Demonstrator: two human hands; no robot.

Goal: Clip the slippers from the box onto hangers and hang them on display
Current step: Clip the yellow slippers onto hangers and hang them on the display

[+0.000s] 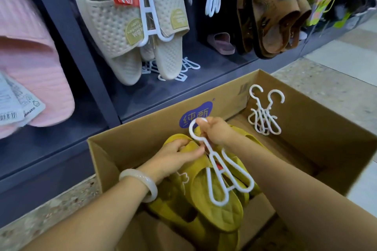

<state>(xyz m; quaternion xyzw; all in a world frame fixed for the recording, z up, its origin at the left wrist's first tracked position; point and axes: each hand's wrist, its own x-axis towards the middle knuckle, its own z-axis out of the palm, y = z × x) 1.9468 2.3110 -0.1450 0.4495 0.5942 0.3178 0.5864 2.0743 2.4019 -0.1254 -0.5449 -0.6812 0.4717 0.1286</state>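
Note:
An open cardboard box (142, 134) stands on the floor in front of me with several mustard-yellow slippers (216, 206) inside. My left hand (175, 157) grips the toe end of the top pair. My right hand (216, 130) holds a white plastic hanger (220, 173) by its neck, just below the hook. The hanger's two loops lie over the yellow slippers. Whether the loops are clipped onto the slippers I cannot tell. A small bunch of spare white hangers (264, 114) rests in the box's far right corner.
Beige slippers (126, 26) on a white hanger hang on the dark display wall ahead, pink slippers (30, 63) at the left, brown sandals (279, 16) at the right. Loose white hangers (183, 69) and one mauve slipper (222, 44) lie on the dark shelf. Tiled floor lies to the right.

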